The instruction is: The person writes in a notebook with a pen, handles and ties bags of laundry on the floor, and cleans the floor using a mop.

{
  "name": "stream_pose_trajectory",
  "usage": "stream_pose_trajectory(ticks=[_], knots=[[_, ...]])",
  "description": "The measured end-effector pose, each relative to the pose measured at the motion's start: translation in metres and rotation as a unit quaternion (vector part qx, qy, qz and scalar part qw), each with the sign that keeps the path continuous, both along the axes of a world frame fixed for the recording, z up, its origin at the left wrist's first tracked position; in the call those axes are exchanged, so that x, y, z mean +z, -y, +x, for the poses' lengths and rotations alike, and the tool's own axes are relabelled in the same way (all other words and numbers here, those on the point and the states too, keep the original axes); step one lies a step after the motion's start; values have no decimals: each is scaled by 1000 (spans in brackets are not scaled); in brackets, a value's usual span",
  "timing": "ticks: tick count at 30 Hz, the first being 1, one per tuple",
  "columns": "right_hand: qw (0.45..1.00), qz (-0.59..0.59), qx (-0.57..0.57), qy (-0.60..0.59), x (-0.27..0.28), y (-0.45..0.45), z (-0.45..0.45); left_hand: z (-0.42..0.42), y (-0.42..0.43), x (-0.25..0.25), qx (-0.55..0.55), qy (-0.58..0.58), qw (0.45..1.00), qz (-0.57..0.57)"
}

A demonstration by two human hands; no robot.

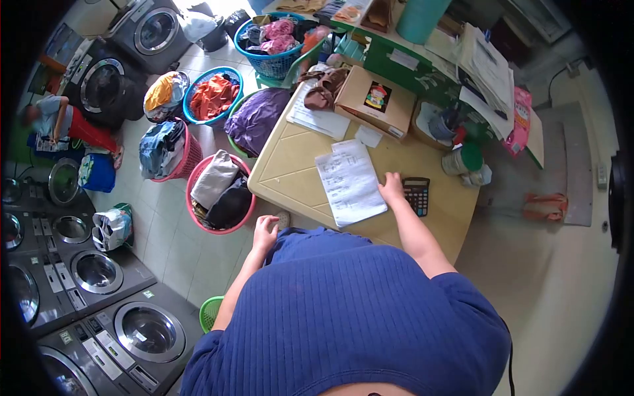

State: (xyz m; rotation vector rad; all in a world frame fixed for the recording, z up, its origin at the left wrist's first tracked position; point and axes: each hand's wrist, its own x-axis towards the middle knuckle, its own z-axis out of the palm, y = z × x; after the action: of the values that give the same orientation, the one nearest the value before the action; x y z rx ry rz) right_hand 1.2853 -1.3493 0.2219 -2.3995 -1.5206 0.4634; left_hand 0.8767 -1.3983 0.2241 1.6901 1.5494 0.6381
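Observation:
My right hand (392, 189) rests on the table with fingers stretched forward, at the right edge of a handwritten sheet of paper (350, 188). Just right of that hand lies a black calculator (417, 196), partly covered by it. My left hand (266, 231) hangs beside the table's front left corner, above my lap. Its fingers are loosely bent and I see nothing in them. A pink basket of clothes (219, 229) stands on the floor just left of this hand.
On the yellow table (284, 165) stand a cardboard box (356, 96), more papers (317, 119) and a green-lidded jar (465, 160). Several laundry baskets line the floor at left. Front-loading machines (150, 332) stand beyond. Another person (59, 122) is at far left.

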Motion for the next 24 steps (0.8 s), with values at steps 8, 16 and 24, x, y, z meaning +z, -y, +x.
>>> stream_pose_trajectory(ticks=[8,16,24], knots=[[996,-16,-22,-89,-18,-1,-5,63,-37,34,-103,-16,995,-1],[994,5,-40,-105,1,6,10,118,-60,44,-240,-44,970,6],[993,-36,-54,98,22,32,17,160,-88,47,-285,-193,936,72]])
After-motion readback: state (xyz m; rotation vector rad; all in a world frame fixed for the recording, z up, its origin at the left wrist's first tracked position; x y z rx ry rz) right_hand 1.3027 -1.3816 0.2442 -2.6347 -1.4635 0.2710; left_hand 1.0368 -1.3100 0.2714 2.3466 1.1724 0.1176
